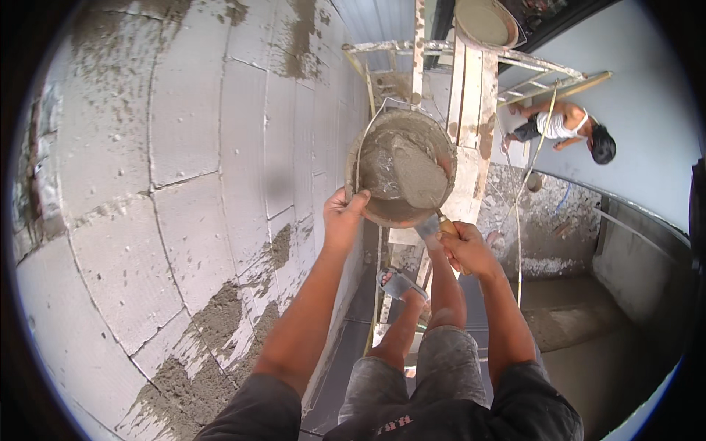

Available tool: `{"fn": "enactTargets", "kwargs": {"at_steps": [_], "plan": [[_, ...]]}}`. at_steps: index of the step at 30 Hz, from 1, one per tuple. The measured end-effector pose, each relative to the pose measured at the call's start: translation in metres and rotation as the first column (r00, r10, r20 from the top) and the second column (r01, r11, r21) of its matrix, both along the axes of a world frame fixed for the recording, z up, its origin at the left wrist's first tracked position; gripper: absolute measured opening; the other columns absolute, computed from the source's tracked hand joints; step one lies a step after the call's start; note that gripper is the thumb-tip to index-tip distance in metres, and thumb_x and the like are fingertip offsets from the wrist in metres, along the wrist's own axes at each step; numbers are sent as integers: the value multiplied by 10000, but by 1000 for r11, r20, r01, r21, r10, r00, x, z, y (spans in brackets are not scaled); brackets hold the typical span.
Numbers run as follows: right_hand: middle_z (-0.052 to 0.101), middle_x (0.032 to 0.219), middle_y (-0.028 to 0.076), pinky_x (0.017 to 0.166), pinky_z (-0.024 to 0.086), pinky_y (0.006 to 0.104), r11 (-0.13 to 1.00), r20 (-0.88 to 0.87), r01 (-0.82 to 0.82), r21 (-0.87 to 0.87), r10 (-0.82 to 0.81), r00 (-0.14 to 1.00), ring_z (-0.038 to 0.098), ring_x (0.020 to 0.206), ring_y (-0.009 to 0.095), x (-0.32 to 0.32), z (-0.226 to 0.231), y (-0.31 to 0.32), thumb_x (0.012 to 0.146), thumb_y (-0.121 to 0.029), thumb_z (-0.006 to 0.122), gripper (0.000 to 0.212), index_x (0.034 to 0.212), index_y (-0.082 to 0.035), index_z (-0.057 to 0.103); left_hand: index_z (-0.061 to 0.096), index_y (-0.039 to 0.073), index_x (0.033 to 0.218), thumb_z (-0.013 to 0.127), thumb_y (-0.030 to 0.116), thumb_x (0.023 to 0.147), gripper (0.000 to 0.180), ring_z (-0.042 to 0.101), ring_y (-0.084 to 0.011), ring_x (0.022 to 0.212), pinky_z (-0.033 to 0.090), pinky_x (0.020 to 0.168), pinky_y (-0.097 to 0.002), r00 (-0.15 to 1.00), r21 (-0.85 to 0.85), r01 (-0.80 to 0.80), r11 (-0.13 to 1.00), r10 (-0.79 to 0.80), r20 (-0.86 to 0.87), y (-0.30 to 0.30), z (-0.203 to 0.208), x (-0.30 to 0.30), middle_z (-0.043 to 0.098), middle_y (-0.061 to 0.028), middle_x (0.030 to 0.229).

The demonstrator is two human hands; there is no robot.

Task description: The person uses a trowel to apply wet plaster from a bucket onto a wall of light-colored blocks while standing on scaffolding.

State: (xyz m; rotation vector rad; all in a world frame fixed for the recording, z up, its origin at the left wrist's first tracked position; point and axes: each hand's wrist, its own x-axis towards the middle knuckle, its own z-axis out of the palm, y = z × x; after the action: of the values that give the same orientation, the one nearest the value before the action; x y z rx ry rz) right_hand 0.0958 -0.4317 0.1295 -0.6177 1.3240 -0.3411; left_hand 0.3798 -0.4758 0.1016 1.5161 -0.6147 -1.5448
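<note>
In front of me a round bucket [388,218] is tilted so that its mouth faces me. Wet grey mortar [382,151] fills much of it, and a thin wire handle loops along its left side. The fingers of my left hand [343,219] are closed on the near left rim. My right hand [469,250] is wrapped round the wooden handle of a trowel [446,224] at the near right rim. The trowel's blade reaches into the bucket and looks coated with mortar, so its edges are hard to make out.
A block wall [195,228] with mortar smears rises on my left. Narrow scaffold planks [471,95] run ahead, with another mortar bucket [485,23] at their far end. Metal scaffold rails [515,55] cross there. Another person [562,126] is lower down at right, near rubble [559,220].
</note>
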Motion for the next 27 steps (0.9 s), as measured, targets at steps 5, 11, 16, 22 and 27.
{"fn": "enactTargets", "kwargs": {"at_steps": [5,11,16,22,27], "plan": [[568,607,11,392,394,296,999,58,2,44,-5,998,510,409,113,0,24,-2,979,-214,675,254,827,-29,591,704,70,926,770,181,939,130,635,-109,658,539,635,-286,990,46,-98,994,93,105,-6,40,-19,713,-27,817],[561,637,47,390,423,329,928,342,178,328,-292,893,497,412,151,16,77,-3,935,-141,678,156,960,-23,579,678,84,903,743,157,960,113,636,-113,667,566,668,-324,970,125,-227,966,236,-65,26,47,20,710,-29,832],[558,654,88,384,429,344,885,550,399,238,-462,696,475,409,174,-2,110,-14,941,-284,578,387,1208,-3,598,683,72,893,725,164,957,120,663,-139,689,580,697,-334,939,162,-331,930,342,-42,80,71,55,718,-49,819],[570,756,81,449,456,279,594,535,780,-196,-603,593,524,508,150,-33,164,-36,1022,-231,579,302,1233,-16,557,656,67,942,717,142,943,96,655,-147,715,588,730,-349,856,248,-517,819,504,119,180,152,108,694,-33,832],[592,823,74,563,503,277,276,667,891,-360,-591,453,587,659,157,6,209,-70,1027,-112,618,196,1180,-31,527,655,56,961,712,112,921,89,692,-183,767,597,737,-369,773,240,-634,735,607,182,307,228,143,710,-74,879]]}}
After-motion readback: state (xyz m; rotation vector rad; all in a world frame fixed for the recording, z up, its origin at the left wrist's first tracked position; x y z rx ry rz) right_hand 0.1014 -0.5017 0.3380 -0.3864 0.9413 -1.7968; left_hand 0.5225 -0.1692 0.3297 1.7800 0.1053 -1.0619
